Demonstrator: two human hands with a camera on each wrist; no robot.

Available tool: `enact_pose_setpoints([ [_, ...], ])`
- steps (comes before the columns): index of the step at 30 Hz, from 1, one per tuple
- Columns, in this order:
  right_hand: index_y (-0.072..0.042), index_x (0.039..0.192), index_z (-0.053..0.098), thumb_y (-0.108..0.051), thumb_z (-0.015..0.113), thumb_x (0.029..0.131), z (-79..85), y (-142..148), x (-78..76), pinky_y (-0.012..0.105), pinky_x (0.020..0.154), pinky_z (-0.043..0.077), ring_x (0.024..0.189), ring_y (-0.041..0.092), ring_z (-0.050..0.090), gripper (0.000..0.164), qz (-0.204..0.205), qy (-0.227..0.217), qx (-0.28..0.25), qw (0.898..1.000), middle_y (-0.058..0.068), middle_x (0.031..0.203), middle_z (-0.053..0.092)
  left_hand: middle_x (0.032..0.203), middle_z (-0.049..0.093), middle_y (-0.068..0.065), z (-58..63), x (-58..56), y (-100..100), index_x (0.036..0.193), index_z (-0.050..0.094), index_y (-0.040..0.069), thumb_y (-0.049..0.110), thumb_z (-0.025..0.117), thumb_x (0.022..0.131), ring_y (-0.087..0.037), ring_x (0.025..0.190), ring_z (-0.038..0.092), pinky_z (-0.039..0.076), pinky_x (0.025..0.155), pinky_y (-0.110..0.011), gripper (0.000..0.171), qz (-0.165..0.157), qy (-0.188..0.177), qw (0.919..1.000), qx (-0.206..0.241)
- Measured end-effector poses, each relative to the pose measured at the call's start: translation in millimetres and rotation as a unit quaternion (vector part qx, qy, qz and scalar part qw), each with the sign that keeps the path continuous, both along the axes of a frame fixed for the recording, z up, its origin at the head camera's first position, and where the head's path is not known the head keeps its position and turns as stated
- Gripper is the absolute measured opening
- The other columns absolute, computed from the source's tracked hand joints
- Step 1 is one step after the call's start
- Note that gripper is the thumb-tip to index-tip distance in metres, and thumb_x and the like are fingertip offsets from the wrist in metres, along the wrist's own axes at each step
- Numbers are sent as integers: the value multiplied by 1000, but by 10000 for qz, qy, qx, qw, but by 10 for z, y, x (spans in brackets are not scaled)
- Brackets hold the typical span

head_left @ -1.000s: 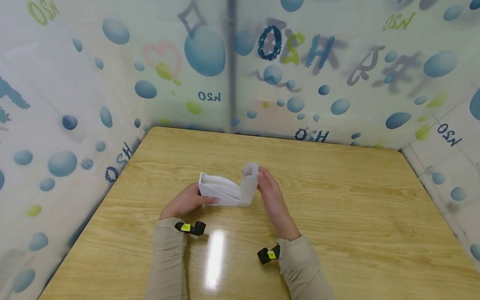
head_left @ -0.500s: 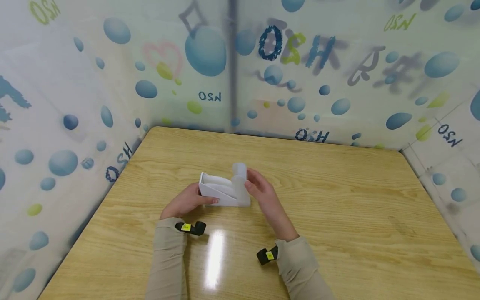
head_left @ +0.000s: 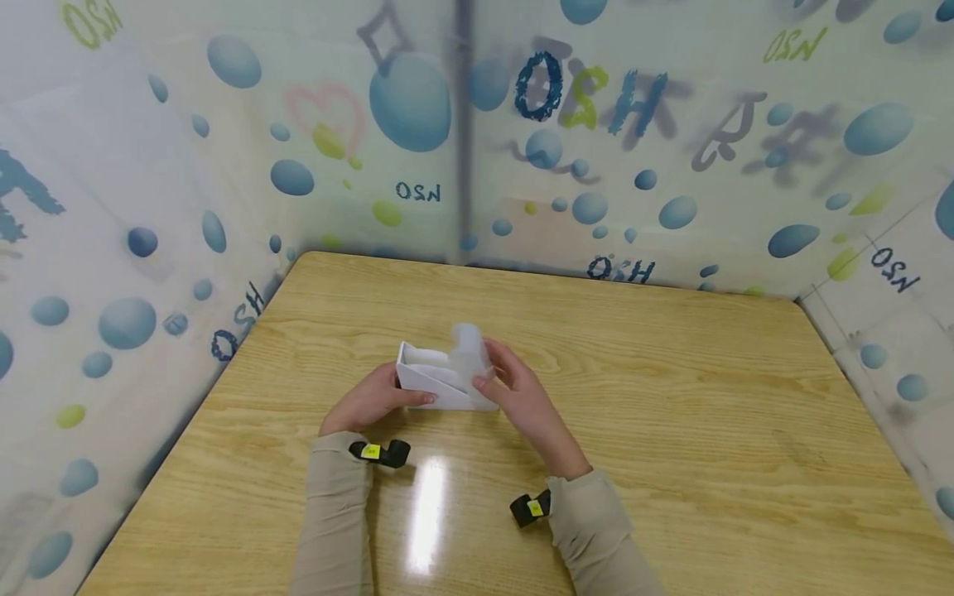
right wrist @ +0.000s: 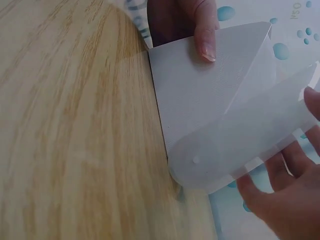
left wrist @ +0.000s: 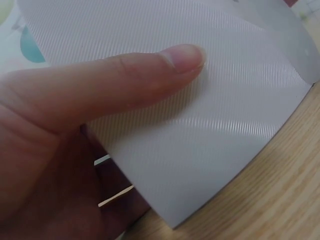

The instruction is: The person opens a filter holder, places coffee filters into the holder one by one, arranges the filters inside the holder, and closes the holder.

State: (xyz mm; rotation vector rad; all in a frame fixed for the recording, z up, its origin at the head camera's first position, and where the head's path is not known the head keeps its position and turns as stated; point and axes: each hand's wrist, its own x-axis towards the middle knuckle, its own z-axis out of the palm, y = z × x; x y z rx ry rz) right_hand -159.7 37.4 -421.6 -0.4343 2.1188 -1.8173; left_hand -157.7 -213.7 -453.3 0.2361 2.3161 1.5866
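Note:
A small white box (head_left: 421,382) with a slanted, finely ribbed front stands on the wooden table, with a translucent plastic cover (head_left: 466,354) attached at its right end. My left hand (head_left: 365,404) grips the box's left end. In the left wrist view the thumb (left wrist: 145,75) lies flat across the ribbed side while the other fingers go behind it. At the other end my right hand (head_left: 525,399) pinches the cover by its edge. Tilted up, the cover (right wrist: 240,142) overlaps part of the box's side in the right wrist view. Inside the box, a curved white edge shows.
Under the box is a wide wooden table (head_left: 693,414), with a bright light reflection in front of the hands. Walls (head_left: 335,190) printed with blue bubbles stand behind it and at both sides. Each sleeve carries a small black wrist camera (head_left: 383,453).
My right hand has moved left, swinging the translucent cover from upright beyond the right end to lean over the box. The left hand and box have stayed in place.

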Motion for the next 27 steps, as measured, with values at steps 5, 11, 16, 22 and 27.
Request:
enact_pose_setpoints([
  [5,-26,137,40,-31,60,89,-76,-15,-15,48,103,31,134,25,30,52,95,23,301,9995,-1,143,38,110,62,-4,-13,-5,-1,116,56,14,32,75,76,-19,99,56,43,85,-34,48,-11,2,10000,31],
  [11,-29,134,44,-31,63,88,-107,-21,-17,45,101,35,133,22,34,50,42,66,450,9990,-5,140,41,110,62,-4,-9,2,-4,116,56,13,34,75,76,-19,99,57,43,84,-34,48,-34,-10,10000,51],
  [16,-27,134,45,-30,63,87,-121,-30,-27,46,102,33,132,24,34,51,-5,86,584,9983,-2,140,42,110,62,-4,-4,-2,-5,116,56,14,33,75,76,-19,99,56,43,85,-34,48,-44,18,10000,37],
  [22,-29,134,45,-31,64,87,-155,-46,-31,48,103,30,133,24,33,51,-18,231,694,9973,-2,141,42,110,62,-5,82,31,16,116,56,12,29,74,77,-19,99,56,42,86,-34,46,-32,5,10000,15],
  [27,-34,133,45,-32,63,87,-166,-47,-23,51,104,28,133,20,33,49,51,326,816,9961,-6,141,41,111,62,-8,289,107,72,117,56,7,18,71,81,-18,99,56,42,86,-35,41,-87,-15,9999,-57],
])
